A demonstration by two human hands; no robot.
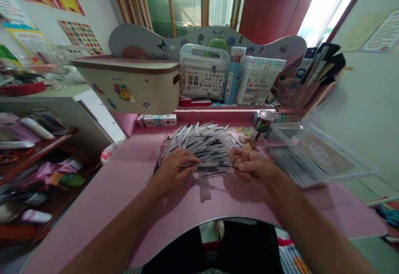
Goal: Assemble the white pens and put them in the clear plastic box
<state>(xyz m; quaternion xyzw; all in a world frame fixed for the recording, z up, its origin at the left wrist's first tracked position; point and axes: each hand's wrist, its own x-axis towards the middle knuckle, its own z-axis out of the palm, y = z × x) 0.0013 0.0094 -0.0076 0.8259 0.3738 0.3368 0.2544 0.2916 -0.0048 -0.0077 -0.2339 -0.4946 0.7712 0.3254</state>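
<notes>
A large heap of thin translucent tubes (202, 139), mixed with dark sticks, lies on the pink desk before me. My left hand (176, 170) is closed, thumb and fingers pinching a slender translucent tube (205, 166) at the heap's near edge. My right hand (251, 165) is also closed, its fingertips on the end of a thin dark stick (230, 166) that lines up with the tube. Whether the stick is inside the tube I cannot tell. Between my hands, a few clear tubes (204, 188) lie side by side, pointing toward me.
At right, a clear plastic box (339, 153) stands by neatly laid grey tubes (293, 166). A jar (263, 125) is behind my right hand. The back shelf carries a beige bin (134, 87) and marker cases (204, 74). A small carton (157, 120) sits beneath it.
</notes>
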